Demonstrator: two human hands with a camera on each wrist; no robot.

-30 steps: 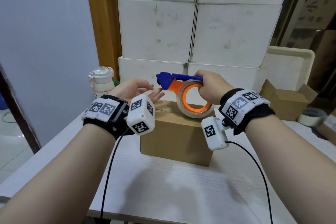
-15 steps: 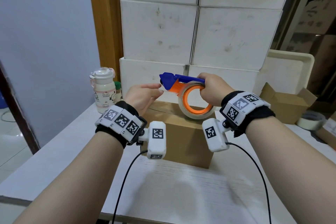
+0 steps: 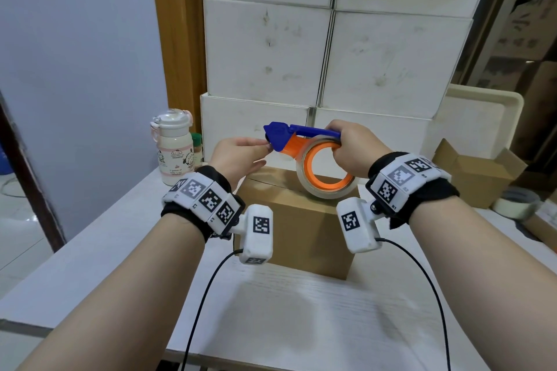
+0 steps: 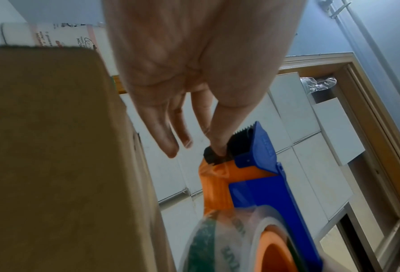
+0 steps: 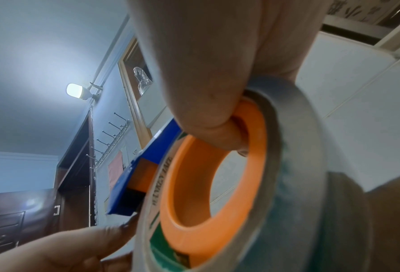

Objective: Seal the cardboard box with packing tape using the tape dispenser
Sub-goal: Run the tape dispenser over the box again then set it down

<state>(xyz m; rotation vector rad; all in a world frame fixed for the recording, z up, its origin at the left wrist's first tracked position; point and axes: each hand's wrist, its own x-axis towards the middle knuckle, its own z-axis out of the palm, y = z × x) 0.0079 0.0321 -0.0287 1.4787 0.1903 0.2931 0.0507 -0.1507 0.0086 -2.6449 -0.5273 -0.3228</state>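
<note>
Both hands are raised over the cardboard box (image 3: 297,220), which is set on the white table (image 3: 301,310) with its top flaps folded shut. Clamped in the right hand (image 3: 351,144) is the tape dispenser (image 3: 301,137), blue on top and orange beneath; the fingers are curled through the orange core, as is seen plainly in the right wrist view, where the roll of clear tape (image 5: 299,184) is wrapped round that core. Green print is carried on the roll; the letters "TAPE" can just be made out in the right wrist view, the rest being too blurred to be read. The left hand (image 3: 238,156) is brought to the dispenser's nose: in the left wrist view one fingertip (image 4: 219,147) is pressed against the black part just below the serrated blade (image 4: 243,131), while the other fingers are held straight and apart from it. Whether a tape end is pinched there cannot be told. The roll is held just above the box top; whether it touches the box cannot be told.

Left of the box, a white and pink bottle (image 3: 173,147) is stood on the table; a cartoon figure and small lettering are printed on it, too small to be read. Stacked white boxes (image 3: 331,54) are ranged behind. At the right, an open carton (image 3: 479,172) and a second tape roll (image 3: 517,205) are seen.
</note>
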